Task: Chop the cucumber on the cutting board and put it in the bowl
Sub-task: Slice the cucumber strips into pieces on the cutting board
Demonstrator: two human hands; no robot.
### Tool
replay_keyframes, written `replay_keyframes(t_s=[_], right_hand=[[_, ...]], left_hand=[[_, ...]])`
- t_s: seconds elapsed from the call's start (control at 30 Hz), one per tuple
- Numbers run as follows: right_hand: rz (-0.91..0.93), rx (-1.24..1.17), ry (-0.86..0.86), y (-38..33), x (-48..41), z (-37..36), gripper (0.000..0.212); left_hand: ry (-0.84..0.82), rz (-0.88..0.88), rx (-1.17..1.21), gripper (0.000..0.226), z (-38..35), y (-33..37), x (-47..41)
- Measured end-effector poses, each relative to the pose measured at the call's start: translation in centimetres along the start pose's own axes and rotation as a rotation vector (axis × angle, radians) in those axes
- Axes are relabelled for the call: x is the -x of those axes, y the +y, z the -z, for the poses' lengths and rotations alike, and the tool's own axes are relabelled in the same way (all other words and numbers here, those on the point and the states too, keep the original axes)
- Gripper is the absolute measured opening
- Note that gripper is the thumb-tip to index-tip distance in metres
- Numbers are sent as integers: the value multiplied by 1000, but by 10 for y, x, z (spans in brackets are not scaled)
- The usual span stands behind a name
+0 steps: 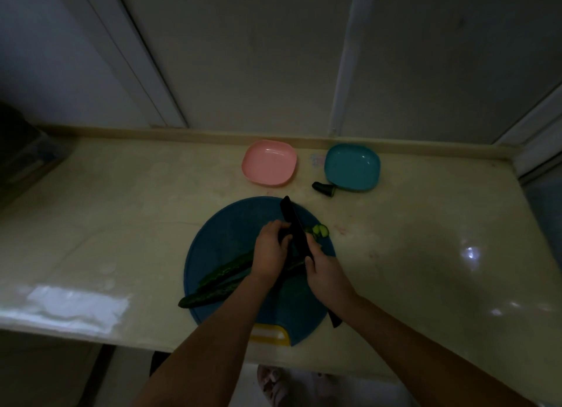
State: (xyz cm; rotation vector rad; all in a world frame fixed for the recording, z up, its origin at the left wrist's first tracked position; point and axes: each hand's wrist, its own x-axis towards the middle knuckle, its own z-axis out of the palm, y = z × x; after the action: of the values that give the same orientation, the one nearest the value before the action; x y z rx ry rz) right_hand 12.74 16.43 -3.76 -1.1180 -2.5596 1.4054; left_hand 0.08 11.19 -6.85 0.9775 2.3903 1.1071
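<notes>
with left hand curled on cucumber and right hand gripping knife, could nick left fingers just beside it, or flick slices off board.

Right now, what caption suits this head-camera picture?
Left hand steadies cucumber on blue board; right hand slices with black knife.

cucumber: dark green, looks split lengthwise into two long strips, lying diagonal on the round blue cutting board, lower-left tip overhanging its edge. few slices piled at the board's far right, just right of the black knife blade. end stub on the counter against the teal bowl; pink bowl just left of it
</notes>
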Motion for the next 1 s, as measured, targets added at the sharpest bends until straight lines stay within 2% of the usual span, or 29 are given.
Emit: replay_keyframes(t_s=[0.2, 0.57, 1.0], right_hand=[[23, 1, 15, 7, 5, -4, 55], [0, -70, 31, 10, 17, -3, 54], [37, -87, 54, 7, 21, 2, 54]], left_hand=[[-26, -56, -8, 28, 4, -4, 3], [20, 9, 41, 19, 4, -2, 2], [16, 8, 30, 19, 3, -3, 2]])
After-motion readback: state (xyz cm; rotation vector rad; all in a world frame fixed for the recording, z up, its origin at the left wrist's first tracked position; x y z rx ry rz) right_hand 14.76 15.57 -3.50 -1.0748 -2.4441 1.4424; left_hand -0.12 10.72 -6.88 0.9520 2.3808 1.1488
